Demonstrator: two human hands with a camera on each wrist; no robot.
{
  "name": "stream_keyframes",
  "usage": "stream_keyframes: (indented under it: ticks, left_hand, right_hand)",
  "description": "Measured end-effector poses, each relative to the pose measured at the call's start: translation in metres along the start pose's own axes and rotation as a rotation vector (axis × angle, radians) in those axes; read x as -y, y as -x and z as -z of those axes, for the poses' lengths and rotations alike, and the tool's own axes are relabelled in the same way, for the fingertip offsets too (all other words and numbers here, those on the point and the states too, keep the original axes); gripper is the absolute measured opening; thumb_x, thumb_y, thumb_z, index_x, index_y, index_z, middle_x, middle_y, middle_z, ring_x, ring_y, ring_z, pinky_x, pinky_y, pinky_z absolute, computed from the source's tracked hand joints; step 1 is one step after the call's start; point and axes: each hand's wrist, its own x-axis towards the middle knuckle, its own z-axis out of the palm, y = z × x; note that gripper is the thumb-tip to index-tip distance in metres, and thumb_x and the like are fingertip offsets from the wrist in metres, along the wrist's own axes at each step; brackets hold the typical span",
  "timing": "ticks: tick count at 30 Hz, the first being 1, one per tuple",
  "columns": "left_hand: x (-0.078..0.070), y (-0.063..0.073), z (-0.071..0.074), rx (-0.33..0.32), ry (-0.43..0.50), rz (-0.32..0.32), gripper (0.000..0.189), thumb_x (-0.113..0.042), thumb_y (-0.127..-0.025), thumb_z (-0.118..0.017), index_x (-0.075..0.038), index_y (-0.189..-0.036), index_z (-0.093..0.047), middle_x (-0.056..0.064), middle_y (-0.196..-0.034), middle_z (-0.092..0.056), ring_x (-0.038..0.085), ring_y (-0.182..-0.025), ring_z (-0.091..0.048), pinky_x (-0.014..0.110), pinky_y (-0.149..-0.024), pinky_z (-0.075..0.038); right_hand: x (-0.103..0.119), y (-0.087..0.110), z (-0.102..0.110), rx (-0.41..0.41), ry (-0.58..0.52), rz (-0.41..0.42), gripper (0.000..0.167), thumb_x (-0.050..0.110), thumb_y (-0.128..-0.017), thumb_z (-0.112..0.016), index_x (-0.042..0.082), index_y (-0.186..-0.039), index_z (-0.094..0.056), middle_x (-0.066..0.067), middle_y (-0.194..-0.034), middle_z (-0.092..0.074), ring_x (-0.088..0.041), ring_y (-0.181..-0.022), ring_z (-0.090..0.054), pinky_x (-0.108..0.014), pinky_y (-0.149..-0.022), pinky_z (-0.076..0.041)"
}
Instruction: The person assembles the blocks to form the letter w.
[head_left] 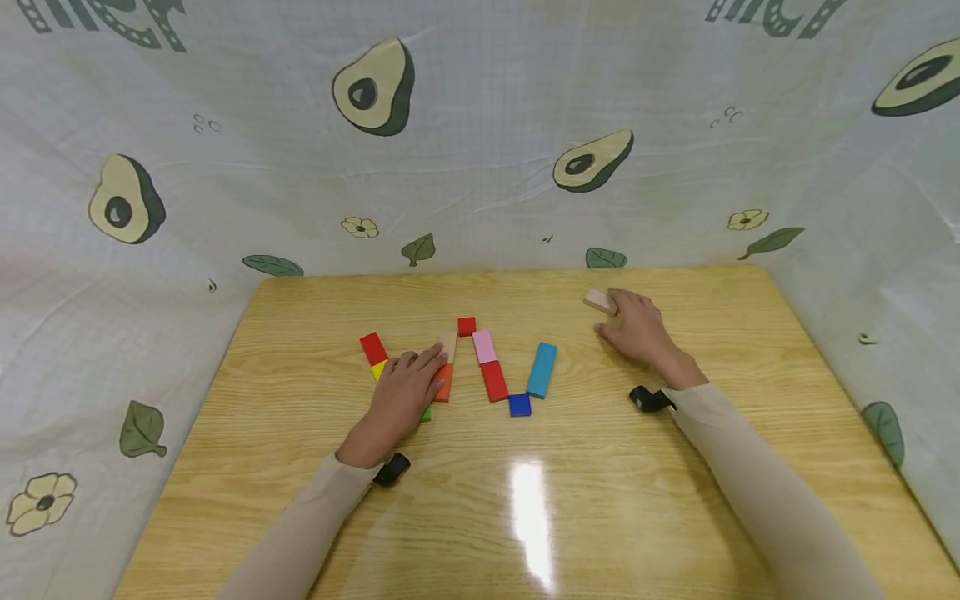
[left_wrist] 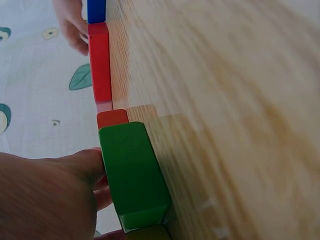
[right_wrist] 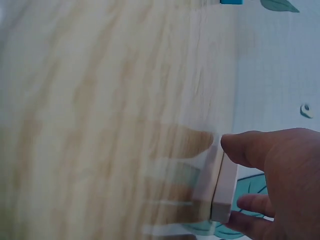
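Note:
My left hand [head_left: 405,393] lies over the left part of a zigzag of flat coloured blocks, its fingers stretched across an orange block [head_left: 444,385] and a peach block [head_left: 448,343]. Beneath the hand a green block [left_wrist: 135,172] is mostly hidden from the head view; in the left wrist view the thumb is beside it. At the back right, my right hand [head_left: 637,329] has its fingertips at the right end of a pale wooden block [head_left: 597,301]. The thumb is spread apart from this block in the head view.
Left of the left hand are a red block [head_left: 373,347] and a yellow block [head_left: 379,369]. The zigzag continues with a small red block [head_left: 467,326], a pink block [head_left: 484,347], another red block [head_left: 495,381], a dark blue block [head_left: 520,405] and a light blue block [head_left: 542,369].

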Motion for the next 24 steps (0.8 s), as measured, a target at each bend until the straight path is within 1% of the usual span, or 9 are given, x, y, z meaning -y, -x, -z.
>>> stream_keyframes:
  ticks: [5,9,14,18,21,24]
  left_hand:
    - [0.000,0.000,0.000,0.006,0.002,0.005,0.047,-0.024,-0.109,-0.061,-0.008,-0.152,-0.057,0.009,-0.164,-0.048,0.039,-0.134,-0.052,0.057,-0.110,-0.042]
    - [0.000,0.000,0.000,0.004,0.002,0.004,0.047,-0.024,-0.109,-0.061,-0.008,-0.153,-0.057,0.009,-0.164,-0.048,0.039,-0.134,-0.052,0.057,-0.110,-0.042]
    - [0.000,0.000,0.001,-0.002,-0.002,-0.002,0.046,-0.024,-0.109,-0.061,-0.008,-0.152,-0.057,0.009,-0.163,-0.048,0.039,-0.133,-0.053,0.057,-0.109,-0.043]
    - [0.000,0.001,0.001,-0.002,-0.006,-0.004,0.046,-0.024,-0.109,-0.061,-0.008,-0.152,-0.057,0.009,-0.163,-0.048,0.039,-0.133,-0.053,0.057,-0.109,-0.043]
    - [0.000,0.001,0.001,-0.002,-0.011,-0.006,0.046,-0.024,-0.109,-0.061,-0.008,-0.152,-0.057,0.009,-0.163,-0.049,0.039,-0.133,-0.053,0.057,-0.110,-0.043]
    - [0.000,0.001,0.001,-0.001,-0.014,-0.007,0.046,-0.025,-0.109,-0.061,-0.008,-0.152,-0.057,0.009,-0.163,-0.048,0.039,-0.133,-0.053,0.057,-0.110,-0.042]
  right_hand:
    - [0.002,0.000,-0.003,-0.001,-0.011,0.007,0.071,0.022,-0.104,-0.068,-0.011,-0.158,-0.036,-0.035,-0.157,-0.041,-0.059,-0.144,-0.031,-0.073,-0.118,-0.021]
    - [0.006,0.003,-0.005,-0.022,-0.013,0.015,0.070,0.019,-0.102,-0.070,-0.011,-0.157,-0.038,-0.035,-0.154,-0.045,-0.058,-0.142,-0.034,-0.072,-0.117,-0.022]
    - [0.012,0.006,-0.006,-0.051,-0.011,0.046,0.069,0.017,-0.100,-0.073,-0.011,-0.155,-0.042,-0.035,-0.149,-0.051,-0.057,-0.140,-0.038,-0.072,-0.116,-0.025]
    - [0.013,0.001,-0.005,-0.050,0.034,0.074,0.069,0.016,-0.099,-0.073,-0.011,-0.155,-0.042,-0.035,-0.152,-0.046,-0.057,-0.141,-0.038,-0.072,-0.116,-0.028]
    - [0.011,-0.006,-0.004,-0.027,0.069,0.102,0.068,0.014,-0.100,-0.071,-0.010,-0.156,-0.041,-0.035,-0.158,-0.040,-0.056,-0.144,-0.038,-0.071,-0.117,-0.028]
    - [0.010,-0.012,-0.003,-0.004,0.082,0.130,0.065,0.013,-0.100,-0.069,-0.011,-0.155,-0.043,-0.034,-0.159,-0.041,-0.055,-0.144,-0.039,-0.070,-0.118,-0.030]
